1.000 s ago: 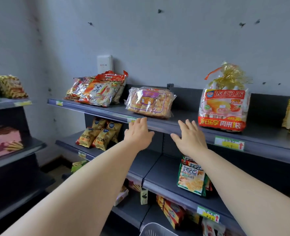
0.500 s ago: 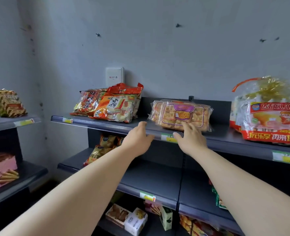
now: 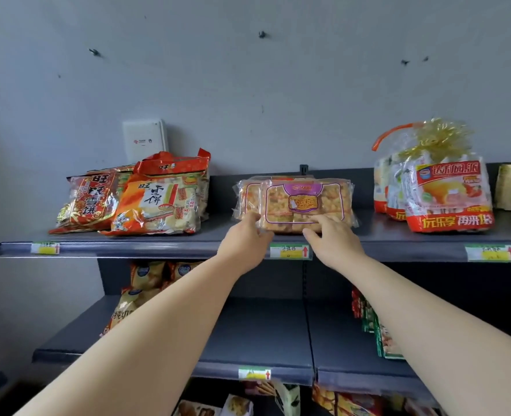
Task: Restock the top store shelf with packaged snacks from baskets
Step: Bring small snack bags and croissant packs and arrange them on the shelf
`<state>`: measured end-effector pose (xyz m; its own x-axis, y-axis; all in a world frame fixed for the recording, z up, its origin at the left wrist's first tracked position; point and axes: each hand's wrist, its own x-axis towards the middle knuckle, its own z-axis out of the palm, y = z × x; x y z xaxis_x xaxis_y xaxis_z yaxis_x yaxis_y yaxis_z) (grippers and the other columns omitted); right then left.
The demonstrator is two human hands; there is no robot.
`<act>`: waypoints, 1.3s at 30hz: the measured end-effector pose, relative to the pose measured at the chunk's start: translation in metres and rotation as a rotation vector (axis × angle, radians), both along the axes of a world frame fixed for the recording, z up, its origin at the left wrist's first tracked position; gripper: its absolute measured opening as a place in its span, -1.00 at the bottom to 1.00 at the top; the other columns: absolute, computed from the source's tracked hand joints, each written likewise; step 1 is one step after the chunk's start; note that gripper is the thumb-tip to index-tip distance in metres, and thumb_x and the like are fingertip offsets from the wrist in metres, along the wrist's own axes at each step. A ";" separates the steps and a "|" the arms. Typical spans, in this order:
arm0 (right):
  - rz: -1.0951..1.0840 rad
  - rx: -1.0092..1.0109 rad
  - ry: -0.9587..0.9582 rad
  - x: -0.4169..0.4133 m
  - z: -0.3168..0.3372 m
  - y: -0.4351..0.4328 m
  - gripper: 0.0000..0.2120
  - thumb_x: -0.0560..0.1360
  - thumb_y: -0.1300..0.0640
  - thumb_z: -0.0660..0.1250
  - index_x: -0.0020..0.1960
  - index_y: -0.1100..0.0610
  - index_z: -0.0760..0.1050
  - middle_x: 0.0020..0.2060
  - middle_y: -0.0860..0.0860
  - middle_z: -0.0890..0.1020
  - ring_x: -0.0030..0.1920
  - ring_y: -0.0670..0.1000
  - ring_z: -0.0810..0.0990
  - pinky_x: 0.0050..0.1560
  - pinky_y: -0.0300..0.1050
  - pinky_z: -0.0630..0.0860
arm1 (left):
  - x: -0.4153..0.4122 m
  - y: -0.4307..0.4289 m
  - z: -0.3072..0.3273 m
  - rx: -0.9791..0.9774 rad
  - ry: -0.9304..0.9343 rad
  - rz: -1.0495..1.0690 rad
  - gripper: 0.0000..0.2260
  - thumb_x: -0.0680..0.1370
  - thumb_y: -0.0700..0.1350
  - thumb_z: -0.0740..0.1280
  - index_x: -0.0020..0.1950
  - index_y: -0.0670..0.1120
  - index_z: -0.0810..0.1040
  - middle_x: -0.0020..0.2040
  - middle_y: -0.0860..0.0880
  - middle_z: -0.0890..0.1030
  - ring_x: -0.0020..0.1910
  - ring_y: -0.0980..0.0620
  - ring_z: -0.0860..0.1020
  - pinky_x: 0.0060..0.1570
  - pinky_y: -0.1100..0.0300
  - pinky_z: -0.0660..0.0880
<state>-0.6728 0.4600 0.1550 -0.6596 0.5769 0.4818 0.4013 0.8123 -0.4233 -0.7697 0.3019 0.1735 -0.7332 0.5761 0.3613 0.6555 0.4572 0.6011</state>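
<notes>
The golden-brown snack pack (image 3: 281, 205) has a purple label (image 3: 305, 188); the shelf (image 3: 158, 249) is dark grey.

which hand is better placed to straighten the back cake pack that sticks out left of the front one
Left, probably. The left hand is at the left corner of the front cake pack, right beside the back cake pack. The right hand would have to cross over.

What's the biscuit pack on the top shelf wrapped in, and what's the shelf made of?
The clear-wrapped golden biscuit pack with a purple label looks like thin glossy plastic film: it shows the biscuits through and catches crinkled glints. The dark grey top shelf is probably painted metal, matte, with a thin folded front lip.
</notes>
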 end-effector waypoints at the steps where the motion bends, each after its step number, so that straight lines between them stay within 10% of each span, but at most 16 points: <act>1: -0.003 0.008 0.016 -0.007 0.001 0.006 -0.55 0.62 -0.09 0.15 0.46 0.05 0.34 0.43 0.01 0.38 0.40 0.08 0.37 0.23 0.05 0.42 | -0.005 0.010 0.002 0.001 0.010 -0.014 -0.52 0.61 0.04 0.24 0.51 0.00 0.26 0.20 -0.03 0.56 0.03 -0.04 0.58 0.10 -0.05 0.56; 17: -0.271 0.051 0.142 -0.082 0.002 0.107 -0.36 0.59 -0.14 0.20 0.55 0.07 0.07 0.58 0.15 -0.01 0.56 0.22 0.01 0.47 0.21 0.22 | -0.133 0.106 0.002 -0.004 0.217 0.168 -0.47 0.60 0.13 0.21 0.52 -0.01 0.21 0.49 -0.04 0.33 0.45 -0.16 0.29 0.41 -0.19 0.24; 30: -0.306 -0.211 0.287 -0.084 -0.008 0.130 0.13 0.31 -0.45 0.34 0.60 0.12 -0.09 0.54 0.11 0.23 0.48 0.15 0.29 0.41 0.15 0.31 | -0.155 0.125 -0.018 0.114 0.028 -0.027 -0.38 0.48 0.38 0.25 0.36 -0.02 0.36 -0.21 0.07 0.58 -0.17 0.06 0.57 -0.16 0.08 0.48; 39: -0.115 -0.094 0.331 -0.102 -0.007 0.106 0.06 0.35 -0.34 0.41 0.60 0.07 -0.07 0.46 0.06 0.31 0.42 0.09 0.37 0.26 0.02 0.41 | -0.180 0.107 -0.015 0.580 -0.256 0.052 -0.63 0.29 0.24 0.34 -0.06 0.03 0.47 -0.07 -0.05 0.63 -0.07 -0.08 0.62 0.01 -0.20 0.56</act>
<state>-0.7744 0.5660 0.1484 -0.4053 0.6900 0.5997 0.3165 0.7214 -0.6160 -0.9501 0.4089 0.1586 -0.8593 0.3009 0.4136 0.4440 0.0374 0.8953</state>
